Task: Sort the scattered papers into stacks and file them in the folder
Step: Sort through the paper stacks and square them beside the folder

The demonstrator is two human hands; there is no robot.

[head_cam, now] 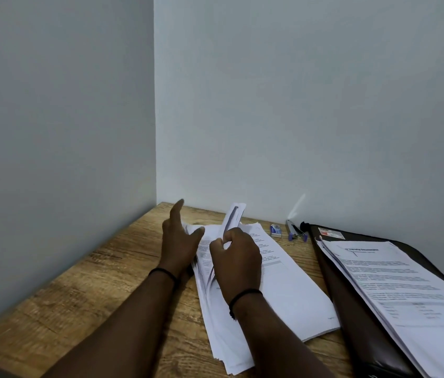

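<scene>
Pinched in my right hand's grip was a folded sheet, above the paper stack at the frame's centre; my left hand hovered open; the folder lay at right on the desk.

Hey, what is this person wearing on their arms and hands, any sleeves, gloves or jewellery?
Both forearms are bare, with no sleeves in view and no gloves. A thin black band circles the wrist by the left hand, and a similar thin black band, with a small knot or bead hanging from it, circles the wrist by the right hand. No rings or watch are visible.
</scene>
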